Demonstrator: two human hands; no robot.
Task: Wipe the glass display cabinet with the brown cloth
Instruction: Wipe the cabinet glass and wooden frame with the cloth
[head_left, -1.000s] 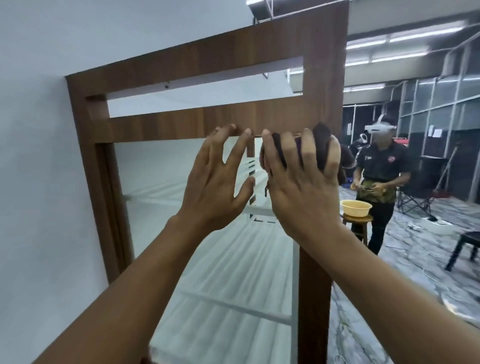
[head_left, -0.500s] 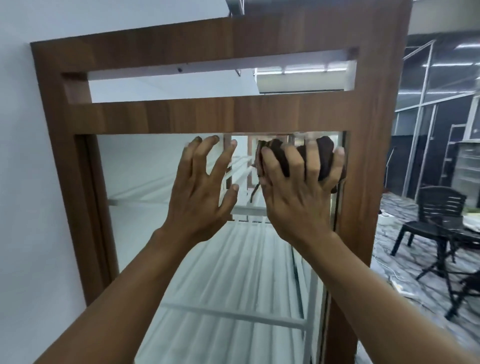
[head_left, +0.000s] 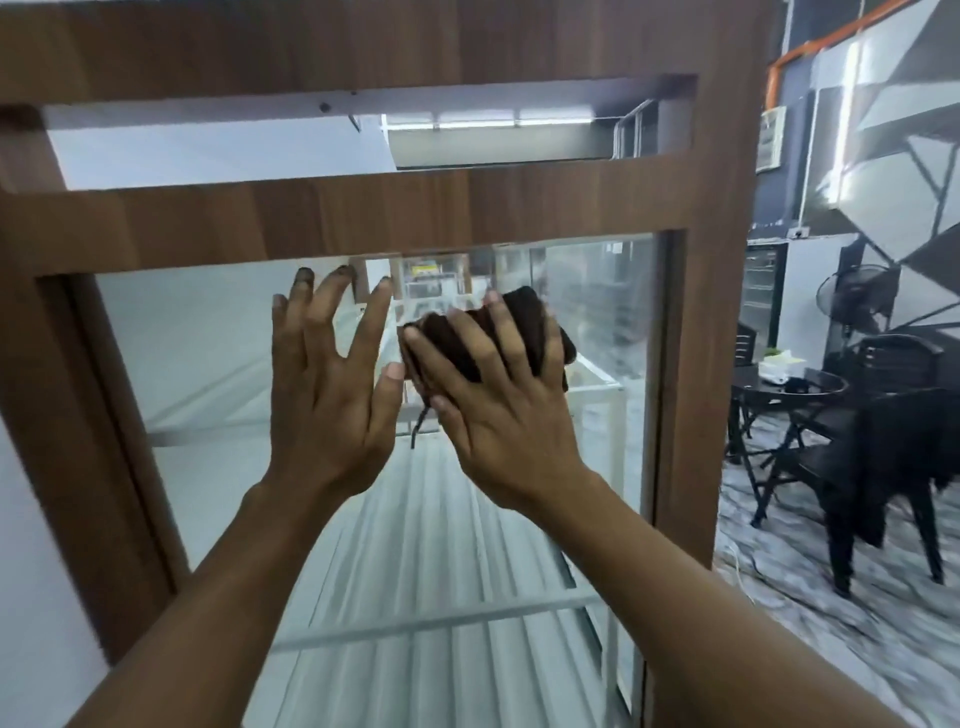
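Head view: A person's right hand (head_left: 498, 415), fingers flat, pressed the bunched brown cloth (head_left: 561, 345) against the upper pane of the glass display cabinet (head_left: 597, 322), just below its wooden rail (head_left: 363, 218). The left hand (head_left: 327, 405) was splayed and held nothing. Even pressure and overlapping downward strokes would likely serve best. Counted: two hands, one cloth, one cabinet.

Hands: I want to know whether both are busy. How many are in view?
2. The left hand, fingers spread, is up at the glass holding nothing; the right hand, just right of it, presses the brown cloth to the glass below the wooden crossbar.
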